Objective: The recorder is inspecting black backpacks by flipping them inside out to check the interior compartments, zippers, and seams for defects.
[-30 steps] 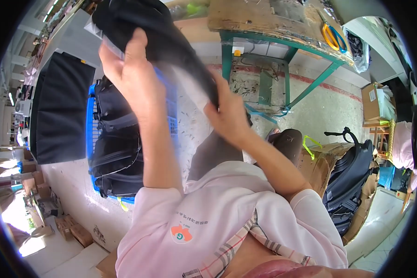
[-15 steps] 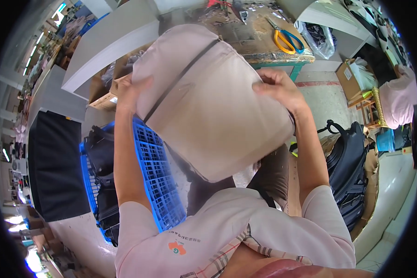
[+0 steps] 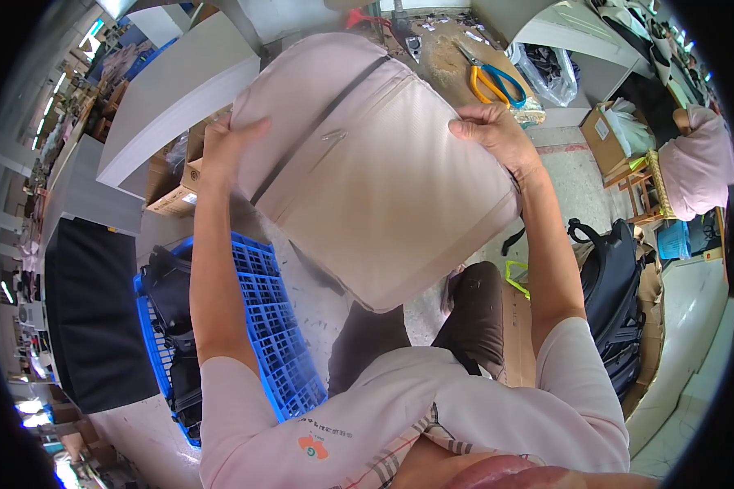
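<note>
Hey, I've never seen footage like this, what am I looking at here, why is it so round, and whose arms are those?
No machine is at work here: a person wears a wide fisheye camera on the head, looking down, so the picture is round and straight edges bend. The two arms coming up from the bottom are the wearer's own. The left hand and right hand hold up a beige bag by its sides; a dark zip runs across it. Behind the bag is a workbench with yellow-and-blue scissors on it. Low on the left stands a blue crate with black bags on it. On the right, a black backpack stands on the floor. Another person in pink sits at the far right.
</note>
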### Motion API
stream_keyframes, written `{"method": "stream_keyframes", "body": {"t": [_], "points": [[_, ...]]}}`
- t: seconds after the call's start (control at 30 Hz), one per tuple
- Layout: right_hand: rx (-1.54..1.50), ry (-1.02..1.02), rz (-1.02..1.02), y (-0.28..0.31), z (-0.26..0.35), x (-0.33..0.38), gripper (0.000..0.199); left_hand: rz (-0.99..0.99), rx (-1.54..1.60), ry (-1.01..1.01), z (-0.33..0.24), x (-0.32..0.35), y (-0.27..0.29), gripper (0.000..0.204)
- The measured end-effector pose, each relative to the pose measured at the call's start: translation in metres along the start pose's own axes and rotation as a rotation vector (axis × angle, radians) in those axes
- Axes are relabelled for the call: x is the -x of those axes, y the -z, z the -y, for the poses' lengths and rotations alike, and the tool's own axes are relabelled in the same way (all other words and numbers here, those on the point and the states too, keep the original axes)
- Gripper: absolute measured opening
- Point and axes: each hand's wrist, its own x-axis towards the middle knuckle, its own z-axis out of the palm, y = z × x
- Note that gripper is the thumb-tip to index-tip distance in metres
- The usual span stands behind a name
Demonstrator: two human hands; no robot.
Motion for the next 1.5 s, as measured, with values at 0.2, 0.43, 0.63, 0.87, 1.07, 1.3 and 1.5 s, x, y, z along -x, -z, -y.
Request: {"method": "stream_keyframes", "body": {"t": [0.2,0.43,0.63,0.87,1.07,1.3,1.5], "points": [[0.015,-0.017,-0.001,0.008,0.009,-0.013,0.036,-0.037,0.046,0.020,-0.008,-0.004,-0.002,0.031],[-0.007,-0.015,-0.004,0.007,0.005,0.005,0.029,0.031,0.024,-0.006,-0.001,0.000,-0.007,0.031],[-0.102,-0.042,0.016,0.012,-0.009,0.023,0.028,0.063,-0.019,-0.010,0.009,0.005,-0.015,0.031],[-0.095,-0.035,-0.053,0.018,-0.010,0.024,0.028,0.077,-0.017,0.002,0.006,0.006,-0.023,0.032],[-0.039,-0.011,-0.041,0.015,-0.002,0.018,0.026,0.050,0.016,-0.005,0.014,0.002,-0.019,0.032],[-0.030,0.051,-0.057,0.017,-0.006,0.030,0.019,0.130,-0.058,0.002,0.000,0.016,-0.017,0.047],[0.217,0.443,0.455,-0.025,0.040,0.039,0.018,-0.358,-1.222,-0.745,-0.054,0.087,-0.037,0.088]]}}
